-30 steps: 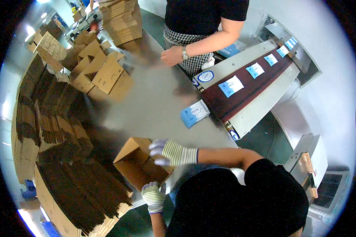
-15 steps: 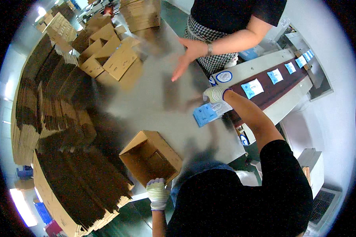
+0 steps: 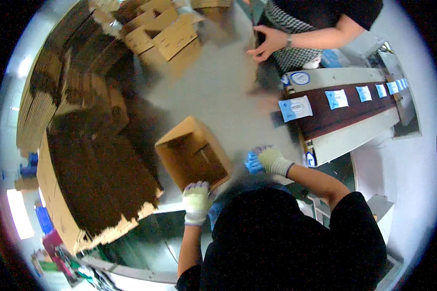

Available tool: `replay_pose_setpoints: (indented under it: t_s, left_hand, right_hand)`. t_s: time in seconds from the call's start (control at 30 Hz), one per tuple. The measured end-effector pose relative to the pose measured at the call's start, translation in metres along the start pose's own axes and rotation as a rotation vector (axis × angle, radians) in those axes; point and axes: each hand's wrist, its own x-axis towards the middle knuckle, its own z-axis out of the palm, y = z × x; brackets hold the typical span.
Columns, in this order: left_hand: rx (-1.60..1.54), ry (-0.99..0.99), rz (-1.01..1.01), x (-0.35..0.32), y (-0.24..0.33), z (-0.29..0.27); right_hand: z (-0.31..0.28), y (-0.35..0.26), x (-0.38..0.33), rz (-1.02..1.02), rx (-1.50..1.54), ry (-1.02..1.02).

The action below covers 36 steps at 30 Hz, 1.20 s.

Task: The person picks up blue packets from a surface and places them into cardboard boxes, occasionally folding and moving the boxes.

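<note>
An open cardboard box (image 3: 218, 145) sits tilted on the metal table, its opening facing me. At its near rim is my gloved left hand (image 3: 196, 201), with the fingers closed over the edge. To the right of the box, my gloved right hand (image 3: 275, 161) is closed around blue packets (image 3: 253, 163); they are crumpled and partly hidden, so I cannot tell how many. One blue-and-white packet (image 3: 296, 108) lies at the near end of the dark conveyor belt (image 3: 325, 121), farther from me than my right hand.
More packets (image 3: 337, 99) lie in a row along the belt. Folded cardboard stacks (image 3: 97, 165) fill the left side. Open boxes (image 3: 172, 36) stand at the far end of the table (image 3: 218, 82). Across the table, a co-worker's hand (image 3: 272, 42) hovers near the belt.
My right hand has moved from the belt's end toward the box, carrying blue packets. Another packet has come to the belt's end. My left hand stays on the box rim; the view has shifted.
</note>
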Motion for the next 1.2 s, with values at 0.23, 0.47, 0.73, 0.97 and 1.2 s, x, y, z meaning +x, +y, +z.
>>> replay_pose_setpoints:
  t_s: [0.23, 0.47, 0.73, 0.97, 1.2]
  left_hand:
    - [-0.088, -0.035, -0.031, -0.021, 0.007, 0.016]
    - [0.092, -0.26, -0.009, -0.025, 0.017, 0.045]
    - [0.133, -0.139, -0.024, -0.035, 0.034, 0.047]
    - [0.072, -0.041, -0.007, -0.038, 0.034, 0.044]
    - [0.044, 0.125, 0.026, -0.032, 0.022, 0.062]
  right_hand:
    - [-0.071, -0.047, -0.049, -0.203, 0.912, 0.106]
    - [-0.184, -0.142, -0.057, -0.565, 0.832, 0.496]
    - [-0.091, -0.169, 0.002, -0.357, 0.207, -0.027]
    - [-0.087, -0.15, -0.043, -0.587, 0.034, 0.175]
    - [-0.081, -0.135, -0.066, -0.668, 0.316, 0.391]
